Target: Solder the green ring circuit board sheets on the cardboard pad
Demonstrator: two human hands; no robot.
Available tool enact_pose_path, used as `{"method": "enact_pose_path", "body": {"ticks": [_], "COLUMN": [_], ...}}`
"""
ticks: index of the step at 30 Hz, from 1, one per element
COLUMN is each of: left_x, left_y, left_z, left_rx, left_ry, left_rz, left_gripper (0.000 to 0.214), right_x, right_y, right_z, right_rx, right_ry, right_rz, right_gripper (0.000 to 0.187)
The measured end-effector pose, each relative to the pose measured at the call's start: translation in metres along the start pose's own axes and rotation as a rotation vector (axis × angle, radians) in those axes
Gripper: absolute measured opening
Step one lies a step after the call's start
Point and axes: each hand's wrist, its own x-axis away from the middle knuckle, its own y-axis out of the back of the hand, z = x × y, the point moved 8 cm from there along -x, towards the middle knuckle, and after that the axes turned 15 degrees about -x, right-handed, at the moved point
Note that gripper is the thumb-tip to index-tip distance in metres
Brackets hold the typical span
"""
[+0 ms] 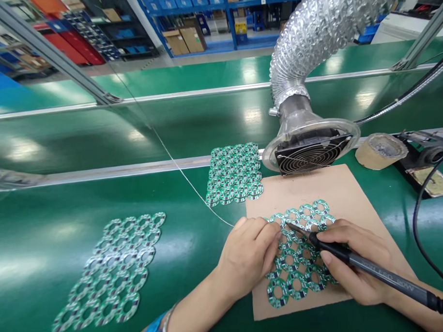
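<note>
My right hand [359,263] grips a soldering iron [381,275] by its dark handle. The iron's tip reaches the upper left part of a panel of ring-shaped green circuit boards [297,282]; whether it touches cannot be told. My left hand [249,256] is closed in a pinch over the panel's left edge, with thin solder wire [191,185] running into it from the upper left. The wire's end is hidden by the fingers. Beneath the panel lies a flat piece of brown cardboard [365,205].
A fume extractor nozzle [312,150] on a silver duct hangs just beyond the cardboard. Other circuit board panels lie at left [110,273] and behind [235,174]. To the right are a tan round container [381,151], an iron stand [430,159] and a black cable [417,226].
</note>
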Motion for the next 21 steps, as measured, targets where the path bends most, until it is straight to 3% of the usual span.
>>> {"method": "enact_pose_path", "body": {"ticks": [21], "left_x": [-0.0004], "left_y": [-0.0051], "left_z": [0.0073], "left_rx": [0.163], "left_ry": [0.063], "left_rz": [0.021], "left_gripper": [0.014], "right_x": [-0.0001], "right_y": [0.0018], "right_z": [0.0013], "right_rx": [-0.005], "right_ry": [0.007], "right_rz": [-0.004], "right_gripper": [0.026]}}
